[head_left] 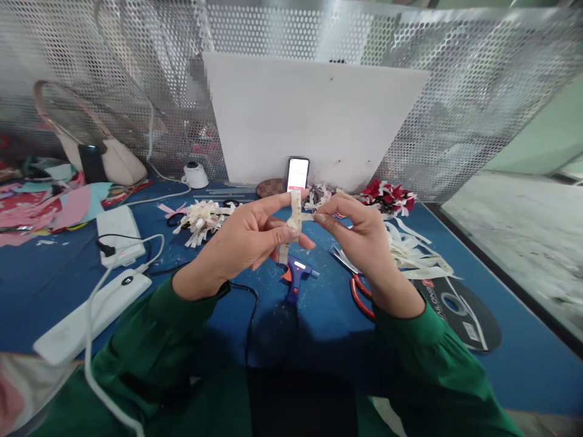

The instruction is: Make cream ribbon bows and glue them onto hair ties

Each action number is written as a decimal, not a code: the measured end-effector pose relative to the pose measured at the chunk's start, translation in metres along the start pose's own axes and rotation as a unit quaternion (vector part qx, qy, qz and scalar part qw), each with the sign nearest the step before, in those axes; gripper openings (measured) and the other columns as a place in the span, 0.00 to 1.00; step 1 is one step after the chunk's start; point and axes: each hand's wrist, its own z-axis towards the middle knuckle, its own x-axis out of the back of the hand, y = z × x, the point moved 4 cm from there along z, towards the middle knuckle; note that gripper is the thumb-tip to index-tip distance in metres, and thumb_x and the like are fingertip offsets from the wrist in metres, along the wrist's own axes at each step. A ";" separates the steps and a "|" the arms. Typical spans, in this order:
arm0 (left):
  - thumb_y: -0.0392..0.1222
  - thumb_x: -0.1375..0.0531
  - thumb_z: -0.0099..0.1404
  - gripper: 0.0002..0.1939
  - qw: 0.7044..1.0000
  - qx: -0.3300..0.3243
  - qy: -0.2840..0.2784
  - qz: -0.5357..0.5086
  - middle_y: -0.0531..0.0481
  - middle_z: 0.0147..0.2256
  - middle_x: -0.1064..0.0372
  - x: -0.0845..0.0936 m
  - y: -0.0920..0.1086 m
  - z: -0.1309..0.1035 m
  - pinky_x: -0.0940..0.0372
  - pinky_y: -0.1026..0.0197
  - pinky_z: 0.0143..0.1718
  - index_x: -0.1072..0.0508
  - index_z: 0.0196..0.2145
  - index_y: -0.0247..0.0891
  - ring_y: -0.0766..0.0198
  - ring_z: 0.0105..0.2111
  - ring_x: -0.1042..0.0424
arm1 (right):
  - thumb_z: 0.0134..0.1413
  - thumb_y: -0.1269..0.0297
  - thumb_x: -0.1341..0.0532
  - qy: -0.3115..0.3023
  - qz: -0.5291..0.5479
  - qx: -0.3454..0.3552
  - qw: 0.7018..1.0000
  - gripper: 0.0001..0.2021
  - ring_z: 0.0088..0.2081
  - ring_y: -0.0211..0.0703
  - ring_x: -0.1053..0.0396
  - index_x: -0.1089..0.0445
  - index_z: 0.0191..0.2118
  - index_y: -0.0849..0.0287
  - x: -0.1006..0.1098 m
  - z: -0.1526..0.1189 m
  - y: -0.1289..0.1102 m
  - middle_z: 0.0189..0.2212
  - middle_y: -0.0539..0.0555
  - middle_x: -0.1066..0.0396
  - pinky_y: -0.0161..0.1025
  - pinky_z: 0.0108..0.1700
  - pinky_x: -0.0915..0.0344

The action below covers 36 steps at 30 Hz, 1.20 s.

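Two hands are raised above the middle of a blue table [54, 285], and a cream ribbon piece [296, 212] is held between them. The left hand [246, 240] is pinched on the ribbon's folded middle with thumb and forefinger, the other fingers curled beneath. The right hand [359, 233] is closed on a short strip that sticks out sideways from the same piece, gripped at its end by the fingertips. Directly below the hands a blue glue gun [295, 278] is laid, with its black cord trailing toward the near edge. Red-handled scissors [357, 285] are seen just right of it, partly hidden by the right wrist. Loose cream strips [416, 255] are heaped further right, touching a black disc [460, 306] near the table's right edge. Finished cream bows [203, 218] are piled to the left, beyond two white power packs [119, 233]. Open tabletop is left only in front of the glue gun. A phone [297, 173] is propped against a white board [319, 115] at the back.
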 end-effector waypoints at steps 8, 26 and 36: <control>0.42 0.38 0.68 0.33 0.999 -0.007 0.023 0.039 0.47 0.35 0.19 -0.004 -0.009 0.005 0.40 0.69 0.15 0.41 0.68 0.39 0.77 0.12 0.43 | 0.59 0.68 0.37 0.079 -0.117 0.039 0.989 0.06 0.41 0.46 0.29 0.27 0.30 0.56 0.010 -0.011 -0.024 0.37 0.54 0.28 0.45 0.43 0.35; 0.43 0.39 0.69 0.31 0.991 -0.034 0.052 0.116 0.49 0.33 0.19 -0.005 -0.020 0.006 0.41 0.67 0.16 0.40 0.68 0.45 0.70 0.17 0.37 | 0.63 0.68 0.41 0.043 -0.222 0.088 0.970 0.08 0.43 0.46 0.24 0.30 0.31 0.53 0.008 -0.013 -0.033 0.33 0.49 0.22 0.53 0.62 0.43; 0.44 0.40 0.69 0.33 0.991 -0.034 0.051 0.120 0.47 0.35 0.19 -0.011 -0.026 0.007 0.42 0.66 0.17 0.41 0.68 0.43 0.69 0.19 0.36 | 0.58 0.65 0.36 0.075 -0.042 -0.081 0.993 0.07 0.31 0.43 0.30 0.26 0.28 0.56 0.005 -0.012 -0.018 0.27 0.50 0.26 0.41 0.37 0.37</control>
